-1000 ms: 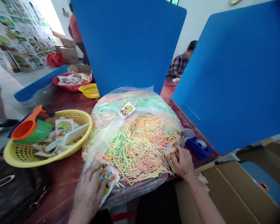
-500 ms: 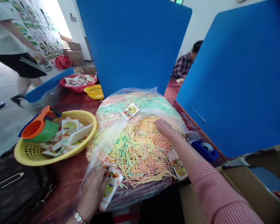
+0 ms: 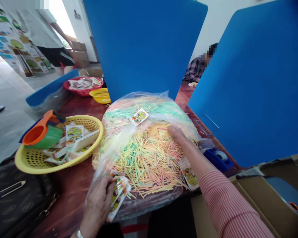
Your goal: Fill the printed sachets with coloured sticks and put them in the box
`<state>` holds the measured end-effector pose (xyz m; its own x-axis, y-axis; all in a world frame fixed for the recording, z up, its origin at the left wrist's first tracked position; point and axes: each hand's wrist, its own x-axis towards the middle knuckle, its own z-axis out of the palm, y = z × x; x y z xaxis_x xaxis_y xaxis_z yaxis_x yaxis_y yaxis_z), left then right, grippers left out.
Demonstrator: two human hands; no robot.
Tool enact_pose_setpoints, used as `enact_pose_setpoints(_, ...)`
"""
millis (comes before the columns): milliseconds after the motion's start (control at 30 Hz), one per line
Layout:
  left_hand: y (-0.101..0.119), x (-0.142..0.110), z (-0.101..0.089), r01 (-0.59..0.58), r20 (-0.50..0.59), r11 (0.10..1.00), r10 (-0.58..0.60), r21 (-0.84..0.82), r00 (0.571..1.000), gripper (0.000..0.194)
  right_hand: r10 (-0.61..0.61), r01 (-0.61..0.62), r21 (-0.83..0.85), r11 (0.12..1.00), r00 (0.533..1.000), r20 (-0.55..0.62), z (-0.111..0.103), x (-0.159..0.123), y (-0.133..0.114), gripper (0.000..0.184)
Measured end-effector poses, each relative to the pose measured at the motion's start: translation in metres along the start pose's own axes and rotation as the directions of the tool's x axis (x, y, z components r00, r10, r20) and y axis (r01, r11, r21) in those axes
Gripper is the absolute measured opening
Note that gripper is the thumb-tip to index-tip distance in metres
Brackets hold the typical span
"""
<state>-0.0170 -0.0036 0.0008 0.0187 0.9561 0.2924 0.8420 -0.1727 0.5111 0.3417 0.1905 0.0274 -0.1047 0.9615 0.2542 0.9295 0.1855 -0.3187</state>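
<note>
A large clear plastic bag [image 3: 129, 138] lies open on the table, full of thin pastel sticks [image 3: 149, 158]. My left hand [image 3: 99, 205] at the bag's near edge is closed on a few small printed packets [image 3: 119, 195]. My right hand [image 3: 176, 133] reaches into the far middle of the stick pile, palm down, fingers pressed into the sticks. Another printed packet [image 3: 189, 174] lies on the sticks beside my right forearm. One more packet [image 3: 139, 116] rests on top of the bag at the back.
A yellow basket [image 3: 34, 162] with packets and orange and green scoops [image 3: 41, 132] stands left. Blue dividers [image 3: 144, 43] rise behind and right. A blue tape dispenser [image 3: 217, 158] sits right of the bag. Cardboard box [image 3: 238, 205] near right; red and yellow baskets [image 3: 83, 86] farther back. People nearby.
My right hand left the packet at the bag's right edge and reached forward into the sticks. My left hand gathered its packets closer. A person walked across the left background.
</note>
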Motion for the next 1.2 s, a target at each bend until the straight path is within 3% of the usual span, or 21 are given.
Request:
enact_pose_setpoints(167,0.005,0.005,-0.006,0.049,0.118,0.992,-0.036,-0.114,0.992,0.024,0.076,-0.038,0.232,0.972,0.985,-0.157,-0.009,-0.003,-0.006,0.022)
enact_pose_setpoints(300,0.005,0.011,-0.009,-0.052,0.051,0.992,0.058,-0.116,0.997,0.023,0.147,-0.038,0.413,0.910,0.961,-0.233,-0.018,-0.006,-0.021,0.031)
enact_pose_setpoints(367,0.011,0.016,-0.010,-0.108,0.034,0.985,0.113,-0.132,0.993,0.020,0.151,-0.007,0.545,0.838,0.964,-0.220,-0.016,-0.011,-0.035,0.032)
enact_pose_setpoints(433,0.021,0.021,-0.009,-0.125,0.057,0.976,0.137,-0.177,0.989,0.018,0.208,-0.011,0.786,0.618,0.966,-0.150,-0.012,-0.019,-0.051,0.029)
enact_pose_setpoints(533,0.044,0.030,-0.004,-0.096,0.132,0.952,0.140,-0.291,0.981,0.018,0.292,-0.039,0.995,0.091,0.956,0.010,-0.007,-0.035,-0.080,0.029)
enact_pose_setpoints(600,0.060,0.038,0.002,-0.055,0.158,0.926,0.122,-0.373,0.980,0.018,0.312,-0.012,0.996,-0.088,0.949,0.039,-0.009,-0.048,-0.101,0.029)
enact_pose_setpoints(667,0.073,0.044,0.009,0.003,0.203,0.895,0.098,-0.445,0.974,0.020,0.313,0.023,0.986,-0.167,0.949,0.031,-0.014,-0.061,-0.122,0.025)
enact_pose_setpoints(800,0.084,0.051,0.019,0.170,0.280,0.799,-0.003,-0.576,0.960,0.024,0.261,0.032,0.983,-0.181,0.965,0.016,-0.020,-0.083,-0.151,0.016)
enact_pose_setpoints(1100,0.077,0.050,0.027,0.325,0.375,0.651,-0.065,-0.686,0.925,0.024,0.174,0.043,0.997,0.069,0.983,-0.055,-0.002,-0.103,-0.163,0.020)
enact_pose_setpoints(1200,0.080,0.051,0.026,0.357,0.387,0.599,-0.085,-0.716,0.918,0.024,0.110,0.003,0.996,0.085,0.994,-0.013,0.001,-0.109,-0.165,0.023)
